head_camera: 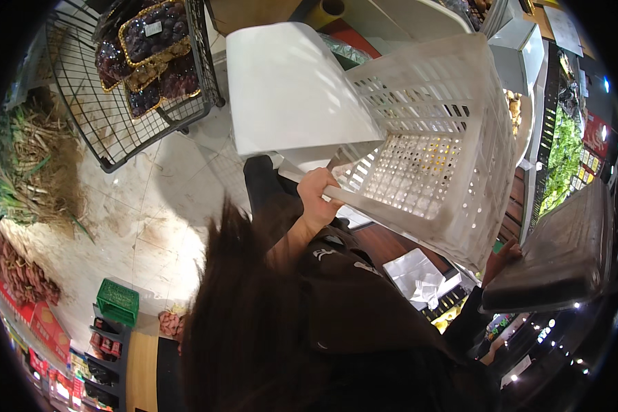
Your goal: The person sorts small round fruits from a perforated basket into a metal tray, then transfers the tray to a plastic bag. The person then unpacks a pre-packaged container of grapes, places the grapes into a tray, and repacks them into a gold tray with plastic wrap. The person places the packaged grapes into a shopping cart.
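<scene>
My left hand (pixel 318 198) is closed around the near rim of a whitish plastic crate (pixel 391 206) with slotted walls and a perforated base. The crate is tilted, its open side facing me, and light and yellow spots show through the base holes. Further right, my right hand (pixel 502 257) grips the edge of a grey-brown, translucent plastic tray (pixel 561 252), held at a slant; part of this hand is hidden. Beside the crate's left wall stands a large smooth white panel or bin (pixel 298 87); which one I cannot tell.
A black wire shopping cart (pixel 139 159) at upper left carries packed dark grapes (pixel 157 33). Leeks or scallions (pixel 36 159) lie on the soiled tiled floor (pixel 154 206). A green crate (pixel 118 301) stands lower left. At right are leafy greens (pixel 561 154); white wrapping (pixel 417 275) lies below the crate.
</scene>
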Tool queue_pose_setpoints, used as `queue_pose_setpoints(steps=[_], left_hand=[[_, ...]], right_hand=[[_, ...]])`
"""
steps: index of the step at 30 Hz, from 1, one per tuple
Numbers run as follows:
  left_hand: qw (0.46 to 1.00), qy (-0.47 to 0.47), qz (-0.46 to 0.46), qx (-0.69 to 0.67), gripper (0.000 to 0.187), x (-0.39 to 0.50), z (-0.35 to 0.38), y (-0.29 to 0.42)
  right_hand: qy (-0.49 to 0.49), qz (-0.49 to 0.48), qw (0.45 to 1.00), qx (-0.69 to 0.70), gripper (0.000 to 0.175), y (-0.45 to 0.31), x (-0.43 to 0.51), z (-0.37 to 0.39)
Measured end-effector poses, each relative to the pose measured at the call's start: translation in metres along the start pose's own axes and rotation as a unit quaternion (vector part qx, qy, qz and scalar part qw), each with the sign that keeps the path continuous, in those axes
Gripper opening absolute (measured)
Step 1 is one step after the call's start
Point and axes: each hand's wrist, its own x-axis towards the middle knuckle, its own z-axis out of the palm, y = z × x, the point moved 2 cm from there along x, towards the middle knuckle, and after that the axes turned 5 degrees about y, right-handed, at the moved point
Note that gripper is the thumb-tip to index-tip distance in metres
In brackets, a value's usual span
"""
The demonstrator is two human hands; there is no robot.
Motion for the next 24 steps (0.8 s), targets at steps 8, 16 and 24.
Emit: queue_pose_setpoints(steps=[8, 16, 24], left_hand=[[0.983, -0.179, 0.030, 0.015, 0.058, -0.037, -0.014, -0.008], [0.949, -0.192, 0.151, 0.198, 0.074, 0.024, -0.051, -0.002], [0.646, -0.438, 0.183, 0.598, 0.080, 0.113, -0.036, -0.154]], right_hand=[[-0.096, 0.462, 0.559, 0.682, 0.045, -0.031, -0.034, -0.018], [-0.104, 0.498, 0.529, 0.679, 0.037, -0.088, -0.064, -0.024], [-0.064, 0.550, 0.506, 0.661, 0.038, -0.098, -0.088, -0.024]])
